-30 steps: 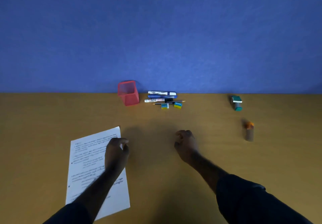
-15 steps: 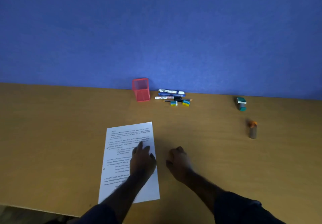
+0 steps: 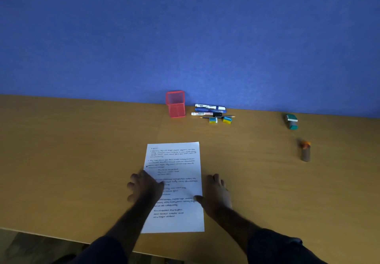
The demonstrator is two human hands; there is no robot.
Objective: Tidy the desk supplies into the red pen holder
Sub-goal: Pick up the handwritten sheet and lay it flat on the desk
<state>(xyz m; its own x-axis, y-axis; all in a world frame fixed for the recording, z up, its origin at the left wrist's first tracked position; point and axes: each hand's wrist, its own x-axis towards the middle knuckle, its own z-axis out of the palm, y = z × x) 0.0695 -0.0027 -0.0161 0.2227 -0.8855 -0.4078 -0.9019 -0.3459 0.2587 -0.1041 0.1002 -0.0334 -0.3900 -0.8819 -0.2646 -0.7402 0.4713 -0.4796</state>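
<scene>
Red mesh formed the pen holder (image 3: 175, 104), which was seen upright at the far edge of the counter (image 3: 82, 150) against the blue wall (image 3: 185, 33). Just beside it, on its right, markers (image 3: 209, 109) and two small erasers (image 3: 220, 120) were laid. A printed sheet (image 3: 174, 165) was pressed flat by the left hand (image 3: 145, 187), fingers spread, nothing gripped; the right hand (image 3: 217, 191) was rested open at the sheet's right edge, thumb on the paper.

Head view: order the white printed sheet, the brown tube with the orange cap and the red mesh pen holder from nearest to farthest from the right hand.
1. White printed sheet: the right hand touches its right edge.
2. Red mesh pen holder: far side, at the wall.
3. Brown tube with orange cap: far right. Close to call with 2.
</scene>
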